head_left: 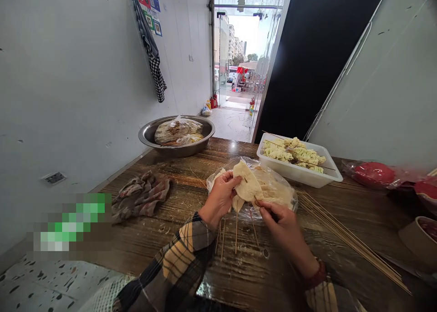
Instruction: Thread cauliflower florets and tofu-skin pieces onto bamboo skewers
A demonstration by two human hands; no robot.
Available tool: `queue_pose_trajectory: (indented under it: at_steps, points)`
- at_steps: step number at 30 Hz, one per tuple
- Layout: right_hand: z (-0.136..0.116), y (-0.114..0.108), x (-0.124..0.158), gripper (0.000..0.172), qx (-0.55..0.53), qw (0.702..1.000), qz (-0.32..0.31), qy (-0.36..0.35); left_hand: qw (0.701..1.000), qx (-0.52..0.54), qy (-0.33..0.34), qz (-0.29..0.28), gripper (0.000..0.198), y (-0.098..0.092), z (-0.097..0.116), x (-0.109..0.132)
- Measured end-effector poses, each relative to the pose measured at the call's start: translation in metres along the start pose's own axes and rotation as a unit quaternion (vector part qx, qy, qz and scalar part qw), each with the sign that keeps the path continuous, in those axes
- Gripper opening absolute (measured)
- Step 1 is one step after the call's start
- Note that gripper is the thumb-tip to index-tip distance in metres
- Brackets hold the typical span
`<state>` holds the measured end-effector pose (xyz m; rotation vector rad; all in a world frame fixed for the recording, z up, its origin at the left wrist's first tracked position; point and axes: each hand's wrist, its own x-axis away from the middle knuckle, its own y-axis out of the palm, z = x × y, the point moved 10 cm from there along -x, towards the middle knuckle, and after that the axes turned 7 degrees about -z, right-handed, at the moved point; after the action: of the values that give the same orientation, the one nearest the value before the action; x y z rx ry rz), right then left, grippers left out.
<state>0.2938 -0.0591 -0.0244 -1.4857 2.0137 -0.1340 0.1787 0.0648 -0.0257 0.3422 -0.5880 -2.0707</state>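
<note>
Near the table's middle, my left hand (221, 196) is closed on a flat, pale, floppy piece of food (246, 180), perhaps tofu skin, with the thumb on top. Pinched in my right hand (282, 223) is a thin wooden skewer (256, 199) at the piece's lower right edge. A short dark bit of stick shows on the face of the piece, so the skewer seems threaded through it. Beneath both hands lies a clear plastic bag (288, 191) with more pale sheets (269, 184). Several skewers (236, 234) stick out from there towards me.
Loose bamboo skewers (355, 239) lie on the right. Behind them stands a white tub (317, 178) of skewered cauliflower (302, 153). A metal basin (145, 137) with bagged food sits back left, a crumpled cloth (145, 196) at left. Red bagged things (373, 174) and a paper bowl (414, 239) are far right.
</note>
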Motion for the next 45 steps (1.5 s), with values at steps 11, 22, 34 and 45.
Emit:
queue_pose_trajectory:
  at_steps: [11,22,34,45]
  points:
    - [0.004,0.002,-0.001,0.024,-0.005,1.0,-0.002,0.018,0.989,-0.12,0.08,0.013,0.025,0.001,0.021,0.003]
    - [0.005,0.0,-0.003,0.024,0.009,0.999,0.004,0.031,0.976,-0.201,0.081,0.005,0.017,0.01,0.017,0.006]
    - [-0.001,0.001,-0.001,0.021,0.047,0.999,-0.003,-0.011,0.999,-0.046,0.01,0.006,0.032,-0.001,0.008,0.001]
    - [-0.003,0.003,0.0,0.02,0.07,0.997,0.0,-0.04,0.999,-0.02,-0.026,0.023,0.03,-0.003,0.001,0.003]
